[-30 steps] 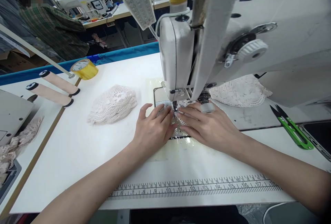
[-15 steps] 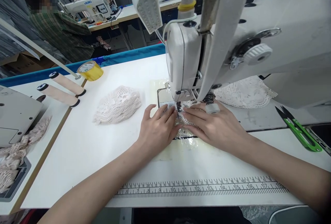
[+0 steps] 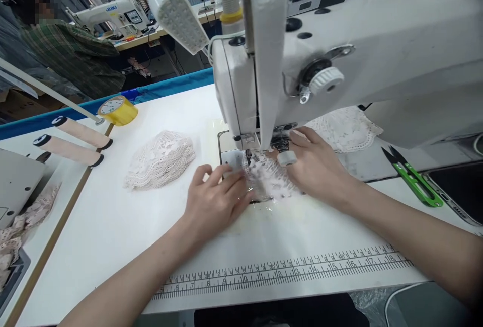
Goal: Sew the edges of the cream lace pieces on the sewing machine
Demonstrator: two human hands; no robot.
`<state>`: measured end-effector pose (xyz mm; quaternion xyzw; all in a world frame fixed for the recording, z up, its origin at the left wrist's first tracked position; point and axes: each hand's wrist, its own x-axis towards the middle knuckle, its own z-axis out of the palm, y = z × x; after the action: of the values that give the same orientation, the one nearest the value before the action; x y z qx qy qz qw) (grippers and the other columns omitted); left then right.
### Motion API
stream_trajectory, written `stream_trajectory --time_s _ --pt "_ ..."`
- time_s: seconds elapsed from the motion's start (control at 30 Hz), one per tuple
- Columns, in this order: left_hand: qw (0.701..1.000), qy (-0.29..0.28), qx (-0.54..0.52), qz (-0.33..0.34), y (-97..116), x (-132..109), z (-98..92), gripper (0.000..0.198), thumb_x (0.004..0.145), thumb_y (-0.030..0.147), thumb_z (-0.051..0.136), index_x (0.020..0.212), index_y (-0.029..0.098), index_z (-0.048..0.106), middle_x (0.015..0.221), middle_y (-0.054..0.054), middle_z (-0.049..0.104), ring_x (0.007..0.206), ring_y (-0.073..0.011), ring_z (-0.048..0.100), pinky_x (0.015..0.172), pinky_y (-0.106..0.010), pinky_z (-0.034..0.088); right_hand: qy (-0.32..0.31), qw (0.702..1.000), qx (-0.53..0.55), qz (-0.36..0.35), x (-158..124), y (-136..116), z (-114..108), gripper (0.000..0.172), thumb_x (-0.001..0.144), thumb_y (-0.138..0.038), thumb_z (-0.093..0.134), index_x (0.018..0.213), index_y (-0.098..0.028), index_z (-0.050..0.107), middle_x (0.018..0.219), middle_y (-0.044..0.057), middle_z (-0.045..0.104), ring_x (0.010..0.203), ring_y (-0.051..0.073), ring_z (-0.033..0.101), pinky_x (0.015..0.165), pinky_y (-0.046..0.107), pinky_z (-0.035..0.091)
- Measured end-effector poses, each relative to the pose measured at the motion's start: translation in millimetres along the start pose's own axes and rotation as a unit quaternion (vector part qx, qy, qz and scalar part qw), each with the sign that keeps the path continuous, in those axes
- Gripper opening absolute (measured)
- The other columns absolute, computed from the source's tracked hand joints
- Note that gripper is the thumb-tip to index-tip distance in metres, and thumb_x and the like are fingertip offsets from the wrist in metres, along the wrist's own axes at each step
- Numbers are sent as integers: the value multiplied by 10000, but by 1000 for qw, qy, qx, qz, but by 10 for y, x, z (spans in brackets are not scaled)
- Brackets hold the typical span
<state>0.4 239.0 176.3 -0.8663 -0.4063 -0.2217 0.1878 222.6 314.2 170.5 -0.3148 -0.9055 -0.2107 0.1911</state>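
Lace (image 3: 273, 178): likely light, soft; hold its three-o'clock edge. My left hand (image 3: 216, 195) and right hand (image 3: 319, 167) are half-curled, grip unclear.

Left hand (image 3: 213, 196), right hand (image 3: 320, 168): 2 hands. Lace (image 3: 269, 178): 4 lots; layers in the stack (image 3: 162, 160) not countable. Sewing machines (image 3: 370, 50): 3 clear, 1 casing (image 3: 18, 178) part-seen at left edge. Spools (image 3: 68, 152): 2. Tape roll (image 3: 126, 112): 1. Snips (image 3: 418, 186): 1 pair. Phone (image 3: 460, 188): 1. Lamp (image 3: 177, 15): 1. Ruler (image 3: 279, 272): 1. Rod (image 3: 49, 90): 1. Co-worker (image 3: 68, 55): 1
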Motion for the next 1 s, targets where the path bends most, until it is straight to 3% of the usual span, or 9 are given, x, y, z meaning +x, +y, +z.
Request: stream_trajectory --time_s 0.1,0.2,0.27,0.43,0.57,0.63,0.73,0.83,1.0 --pt "999 29 9 -10 22 6 -57 59 896 219 618 891 189 669 887 5 755 759 -157 647 718 -363 379 2 1000 -11 0 -1 -16 -38 444 800 58 373 868 -215 717 811 38 672 877 213 592 996 404 413" --pt "999 -40 -35 -7 118 -2 -43 274 909 287 604 1137 138 634 1141 -76 704 875 -183 646 704 -343 415 -19 1000 -8 -5 -5 -27 -26 412 799 56 408 921 -191 715 930 60 676 953 217 582 1007 401 413" --pt "996 -65 -53 20 166 -16 -15 295 913 279 595 1163 126 625 1183 -83 685 917 -194 637 713 -337 432 -20 1000 1 -2 -12 -24 5 395 798 51 423 961 -166 711 954 80 676 992 227 575 1006 402 410" --pt "992 -20 -72 104 137 -30 -21 174 898 274 611 957 124 673 981 -62 735 759 -168 640 634 -315 423 -16 1000 17 -2 -27 -12 38 378 801 55 435 992 -130 703 917 90 682 948 222 585 1021 413 390" --pt "998 -1 -6 57 69 0 -107 291 886 309 630 640 159 585 644 -10 663 562 -143 573 554 -317 369 11 1000 15 -11 -23 -37 -49 296 842 5 471 844 -158 717 865 76 681 890 216 584 1004 408 401" --pt "998 6 57 19 54 13 -142 319 878 277 643 596 166 545 552 13 602 490 -130 522 514 -319 329 45 998 25 -20 -22 -52 -97 335 836 26 446 755 -167 708 812 63 674 843 202 582 993 392 408" --pt "998 -20 55 -20 64 14 -141 138 896 264 621 861 136 657 822 -33 721 652 -152 629 546 -314 386 70 996 42 -39 -29 -69 -125 368 815 57 411 763 -156 707 787 57 679 790 193 579 973 386 419" --pt "994 -85 18 -59 55 -7 -77 351 940 385 548 1181 139 616 1173 -79 691 990 -230 664 745 -363 489 47 997 54 -42 -42 -100 -111 367 812 58 414 844 -143 719 823 62 699 816 202 589 957 396 425" --pt "989 -88 59 -103 -84 -23 26 431 980 389 461 1304 116 539 1326 -138 599 1242 -319 549 1083 -557 340 32 992 111 -53 -81 -237 -74 425 819 57 408 1010 -165 717 997 61 718 931 197 607 925 371 433"
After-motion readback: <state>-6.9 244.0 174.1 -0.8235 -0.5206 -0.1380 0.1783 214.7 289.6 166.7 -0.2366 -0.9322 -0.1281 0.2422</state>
